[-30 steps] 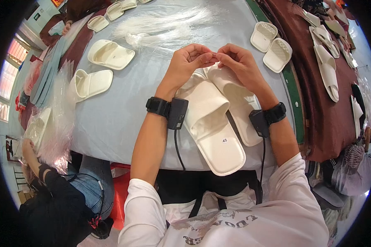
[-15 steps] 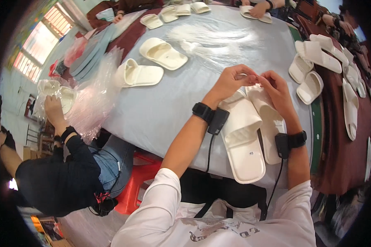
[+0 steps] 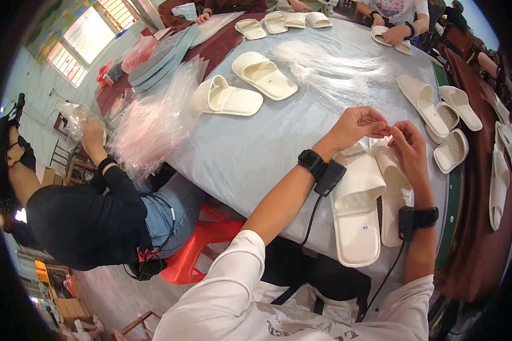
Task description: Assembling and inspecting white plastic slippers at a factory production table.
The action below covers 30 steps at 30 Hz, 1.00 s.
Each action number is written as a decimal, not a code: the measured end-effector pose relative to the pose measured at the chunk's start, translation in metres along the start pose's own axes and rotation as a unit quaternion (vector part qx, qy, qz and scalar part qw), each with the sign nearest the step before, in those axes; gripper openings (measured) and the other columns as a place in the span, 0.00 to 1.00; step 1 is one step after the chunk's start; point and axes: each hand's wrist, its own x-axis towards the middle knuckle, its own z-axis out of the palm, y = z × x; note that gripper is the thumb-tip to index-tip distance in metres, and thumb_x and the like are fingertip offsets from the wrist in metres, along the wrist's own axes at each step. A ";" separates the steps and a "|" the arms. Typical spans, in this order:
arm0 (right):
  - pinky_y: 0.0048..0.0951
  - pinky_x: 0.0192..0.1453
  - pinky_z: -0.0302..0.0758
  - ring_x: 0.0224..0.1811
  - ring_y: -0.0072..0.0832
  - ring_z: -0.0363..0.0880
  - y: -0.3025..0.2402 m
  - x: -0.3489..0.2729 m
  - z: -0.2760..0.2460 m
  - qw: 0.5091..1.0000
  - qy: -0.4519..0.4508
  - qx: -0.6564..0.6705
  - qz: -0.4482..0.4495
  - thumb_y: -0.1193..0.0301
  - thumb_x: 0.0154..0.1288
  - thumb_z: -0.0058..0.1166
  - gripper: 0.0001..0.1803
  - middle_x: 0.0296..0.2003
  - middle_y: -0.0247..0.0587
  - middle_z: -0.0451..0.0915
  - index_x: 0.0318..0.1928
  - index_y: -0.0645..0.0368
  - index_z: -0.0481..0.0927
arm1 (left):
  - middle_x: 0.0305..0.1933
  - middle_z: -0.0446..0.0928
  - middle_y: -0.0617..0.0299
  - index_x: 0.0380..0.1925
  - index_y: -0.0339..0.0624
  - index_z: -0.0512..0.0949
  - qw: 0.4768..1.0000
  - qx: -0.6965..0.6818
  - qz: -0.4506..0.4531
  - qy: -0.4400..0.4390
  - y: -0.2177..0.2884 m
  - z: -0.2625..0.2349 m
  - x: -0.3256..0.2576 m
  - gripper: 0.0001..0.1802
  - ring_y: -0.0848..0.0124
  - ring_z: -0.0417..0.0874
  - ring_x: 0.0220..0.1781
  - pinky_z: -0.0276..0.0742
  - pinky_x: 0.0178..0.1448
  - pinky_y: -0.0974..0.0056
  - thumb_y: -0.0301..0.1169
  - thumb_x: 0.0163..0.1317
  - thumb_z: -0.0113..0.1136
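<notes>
A pair of white slippers lies before me, soles down, toes pointing away; the left slipper [image 3: 355, 241] bears a small round sticker on its insole. The right slipper [image 3: 389, 219] is partly covered by my right wrist. Above the toe ends, my left hand [image 3: 361, 129] and my right hand [image 3: 408, 146] meet with thumbs and fingers pinched. Whatever sits between the fingertips is too small to make out. Both wrists wear black straps with cabled boxes.
Another slipper pair [image 3: 264, 77] and a fan of clear thin strips [image 3: 330, 68] lie farther off on the grey-covered table [image 3: 233, 150]. Plastic bags [image 3: 153, 125] spread at left, beside a seated co-worker [image 3: 88, 221]. Several slippers [image 3: 452, 150] rest at right. Across the table, another person handles slippers [image 3: 401, 48].
The whole view has swung left, so the table and slippers sit farther right in the picture. My hands remain pinched together over the toes. The co-worker's bagged slippers have turned.
</notes>
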 end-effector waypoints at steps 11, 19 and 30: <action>0.15 0.34 0.62 0.31 0.09 0.65 0.000 0.002 0.007 0.998 -0.019 -0.052 0.007 0.70 0.78 0.54 0.07 0.31 0.22 0.73 0.42 0.61 0.77 | 0.45 0.85 0.51 0.46 0.30 0.81 1.000 0.013 0.002 0.004 -0.002 -0.002 -0.002 0.10 0.66 0.88 0.48 0.89 0.56 0.62 0.26 0.70 0.65; 0.15 0.32 0.58 0.30 0.08 0.62 0.001 0.001 -0.001 0.999 0.000 -0.052 0.014 0.70 0.78 0.53 0.06 0.30 0.20 0.71 0.43 0.60 0.77 | 0.39 0.86 0.58 0.45 0.33 0.83 0.997 0.081 0.019 -0.002 -0.002 0.000 0.000 0.11 0.72 0.87 0.41 0.84 0.48 0.67 0.30 0.69 0.67; 0.15 0.35 0.62 0.33 0.10 0.66 -0.003 0.003 0.006 0.996 -0.007 -0.087 0.009 0.70 0.78 0.53 0.07 0.32 0.23 0.73 0.43 0.61 0.76 | 0.41 0.83 0.58 0.43 0.34 0.79 0.998 0.056 0.016 -0.008 -0.008 -0.006 0.000 0.09 0.68 0.88 0.42 0.88 0.49 0.62 0.28 0.70 0.65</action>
